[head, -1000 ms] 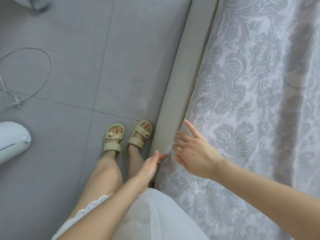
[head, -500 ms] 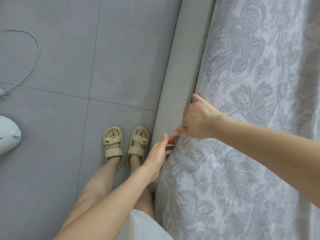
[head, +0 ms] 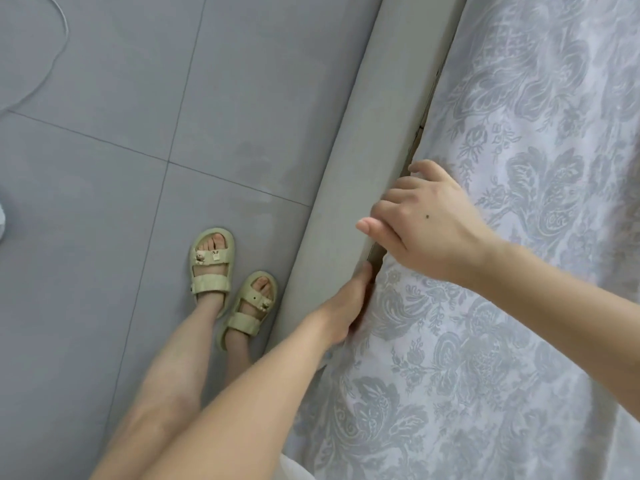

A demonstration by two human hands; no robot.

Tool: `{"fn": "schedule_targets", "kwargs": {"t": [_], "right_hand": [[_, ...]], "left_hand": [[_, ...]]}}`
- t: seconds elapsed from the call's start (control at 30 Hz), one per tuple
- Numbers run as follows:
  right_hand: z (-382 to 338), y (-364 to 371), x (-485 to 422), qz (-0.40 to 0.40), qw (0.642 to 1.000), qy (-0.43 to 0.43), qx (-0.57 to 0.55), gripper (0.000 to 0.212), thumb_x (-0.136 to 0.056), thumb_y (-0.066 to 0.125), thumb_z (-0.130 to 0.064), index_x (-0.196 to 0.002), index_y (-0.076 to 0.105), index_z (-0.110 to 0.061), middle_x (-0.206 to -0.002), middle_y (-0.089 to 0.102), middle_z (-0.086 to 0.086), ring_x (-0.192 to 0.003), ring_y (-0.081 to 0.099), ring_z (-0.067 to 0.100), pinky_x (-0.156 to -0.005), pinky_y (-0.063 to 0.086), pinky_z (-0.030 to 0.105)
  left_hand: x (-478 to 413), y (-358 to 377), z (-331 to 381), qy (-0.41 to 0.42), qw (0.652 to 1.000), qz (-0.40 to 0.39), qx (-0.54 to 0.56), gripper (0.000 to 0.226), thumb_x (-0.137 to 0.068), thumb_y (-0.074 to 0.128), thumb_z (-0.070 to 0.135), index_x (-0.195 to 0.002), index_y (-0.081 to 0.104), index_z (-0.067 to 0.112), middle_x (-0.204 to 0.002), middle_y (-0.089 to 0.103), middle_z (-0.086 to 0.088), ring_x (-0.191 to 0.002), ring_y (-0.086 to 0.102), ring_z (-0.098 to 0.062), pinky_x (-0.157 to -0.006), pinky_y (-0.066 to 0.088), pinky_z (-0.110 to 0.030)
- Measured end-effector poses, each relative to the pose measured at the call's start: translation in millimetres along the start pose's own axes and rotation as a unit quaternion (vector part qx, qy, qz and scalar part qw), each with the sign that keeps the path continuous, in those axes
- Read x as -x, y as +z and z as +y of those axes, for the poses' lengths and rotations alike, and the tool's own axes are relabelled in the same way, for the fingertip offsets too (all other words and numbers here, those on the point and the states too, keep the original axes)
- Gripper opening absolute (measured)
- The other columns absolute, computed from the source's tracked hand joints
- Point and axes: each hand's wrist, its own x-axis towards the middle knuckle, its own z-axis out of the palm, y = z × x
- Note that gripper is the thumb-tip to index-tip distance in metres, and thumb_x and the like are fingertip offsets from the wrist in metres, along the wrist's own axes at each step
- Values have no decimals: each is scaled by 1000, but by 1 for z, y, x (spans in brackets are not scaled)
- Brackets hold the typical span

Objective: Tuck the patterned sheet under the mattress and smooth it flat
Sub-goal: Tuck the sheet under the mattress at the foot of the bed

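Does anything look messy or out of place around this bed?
Nothing looks spilled or damaged. The one stray thing is a white cable lying in a loose loop on the floor tiles at the top left, where someone might walk. A dark gap also shows partway along the edge between the bed frame and the patterned sheet.

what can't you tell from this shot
Head view:
- left hand fingertips: sunk in the gap between bed frame and patterned sheet.
- right hand grip: fingertips hidden under its own knuckles.
- mattress: covered by the sheet.
- white object: cut off by the left edge.
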Motion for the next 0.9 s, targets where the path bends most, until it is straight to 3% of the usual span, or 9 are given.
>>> {"fn": "schedule_targets", "kwargs": {"t": [0.13,0.23,0.3,0.43,0.53,0.63,0.7,0.8,0.9], "right_hand": [[-5,4,0,-134,989,-21,55,76,-88,-2,-57,-56,55,-19,-52,54,-3,-71,58,22,-110,18,45],[-6,8,-16,-226,970,-37,82,76,-90,-8,-58,-53,45,-18,-54,44,-4,-74,52,20,-108,19,42],[-9,9,-22,-260,961,-37,86,72,-94,1,-57,-52,43,-17,-55,44,-2,-72,48,20,-105,20,41],[-16,0,-26,-282,957,1,68,71,-95,4,-57,-52,42,-15,-54,45,-2,-71,48,21,-106,21,42],[-24,0,-13,-188,982,19,25,79,-93,0,-55,-49,47,-9,-56,54,1,-72,55,24,-109,20,44],[-39,7,26,-85,996,-3,13,79,-90,5,-53,-50,58,-11,-53,59,2,-67,57,26,-110,19,48],[-49,13,38,-119,992,-18,25,79,-91,7,-53,-58,67,-13,-56,62,2,-74,60,25,-114,13,51],[-63,21,26,-239,968,-15,79,79,-95,5,-55,-86,72,-16,-84,69,4,-100,59,24,-116,1,51],[-75,21,12,-299,946,-15,126,74,-97,5,-56,-102,68,-16,-104,68,5,-112,55,26,-113,6,50]], "left_hand": [[5,-1,3,10,999,48,8,73,-88,12,73,-113,65,29,-122,65,1,-111,59,-13,-101,44,-31],[27,-7,-15,68,980,189,7,60,-98,17,55,-90,68,25,-106,71,-4,-100,65,-16,-98,47,-36],[46,-11,-36,114,962,246,-9,53,-99,23,49,-92,67,21,-102,71,-3,-98,65,-16,-98,47,-38],[53,-7,-58,56,983,172,-41,53,-98,22,53,-119,61,23,-122,63,2,-113,57,-13,-107,39,-35],[41,1,-58,2,982,161,-97,74,-84,19,70,-129,56,24,-132,58,2,-122,52,-16,-109,36,-37],[38,7,-61,-19,988,142,-49,60,-97,18,56,-126,58,22,-126,61,1,-114,57,-13,-101,43,-30],[37,6,-62,-29,993,118,-16,55,-100,17,51,-118,61,23,-115,65,5,-102,60,-9,-91,46,-24],[41,0,-59,-24,992,109,-64,64,-95,19,62,-129,56,23,-127,60,3,-115,56,-14,-106,40,-33],[52,-10,-65,25,982,165,-87,57,-100,22,50,-123,60,13,-120,63,-4,-114,57,-19,-104,41,-33]]}}
